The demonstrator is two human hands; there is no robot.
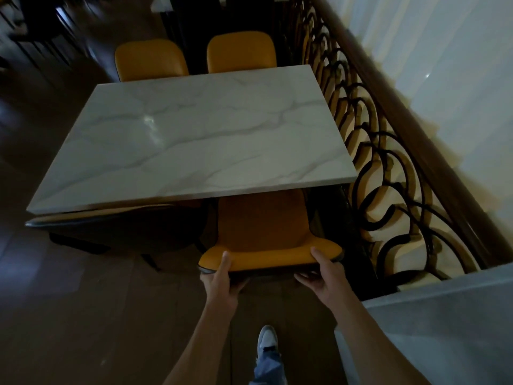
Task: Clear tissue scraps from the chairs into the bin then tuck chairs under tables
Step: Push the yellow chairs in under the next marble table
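An orange chair (266, 232) stands at the near right side of a white marble table (194, 140), its seat partly under the tabletop. My left hand (220, 279) grips the left end of the chair's backrest top, thumb on the orange front. My right hand (324, 276) grips the right end the same way. A second near chair (116, 226) on the left is tucked under the table with its dark back showing. No tissue scraps or bin are visible.
Two more orange chairs (151, 59) (241, 51) stand at the table's far side. A dark ornate iron railing (388, 176) with a wooden handrail runs close along the right. Another marble surface (433, 329) is at the near right. My shoe (266, 340) is on the brown floor.
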